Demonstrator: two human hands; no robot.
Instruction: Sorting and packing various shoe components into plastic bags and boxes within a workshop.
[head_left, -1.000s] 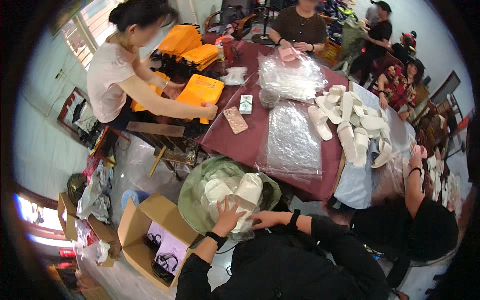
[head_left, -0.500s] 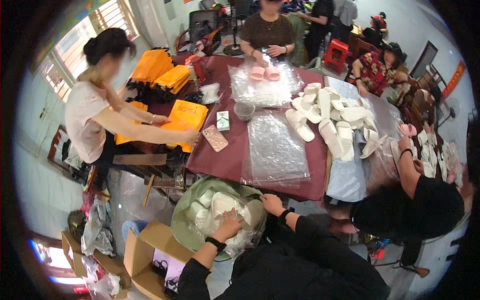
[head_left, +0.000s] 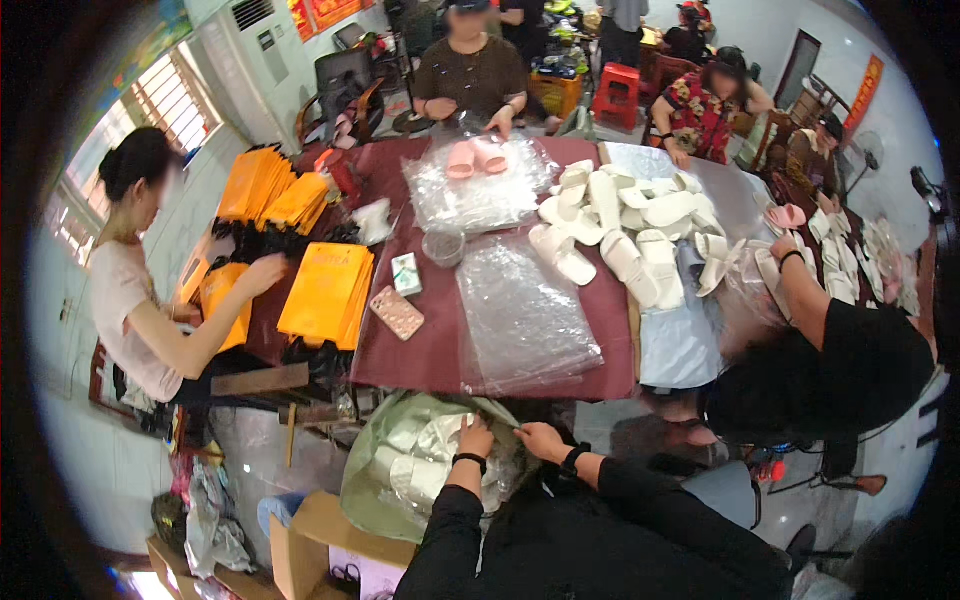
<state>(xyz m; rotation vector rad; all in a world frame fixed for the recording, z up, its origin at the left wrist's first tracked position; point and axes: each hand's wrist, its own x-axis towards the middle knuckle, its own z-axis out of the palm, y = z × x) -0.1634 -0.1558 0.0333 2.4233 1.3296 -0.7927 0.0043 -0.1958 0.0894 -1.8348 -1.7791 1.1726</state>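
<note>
Plastic-wrapped white slippers [head_left: 412, 475] are lying inside the green sack [head_left: 362, 490], apparently finished, while many loose white slippers [head_left: 640, 215] are lying unwrapped on the surface [head_left: 425, 358]. The left hand [head_left: 474, 440] is touching the sacked ones, its grip being unclear; the right hand [head_left: 543, 442] is pinching the sack's rim, fingers closed.

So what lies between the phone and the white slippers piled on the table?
In the head view, clear plastic bags lie between phone and white slippers.
</note>
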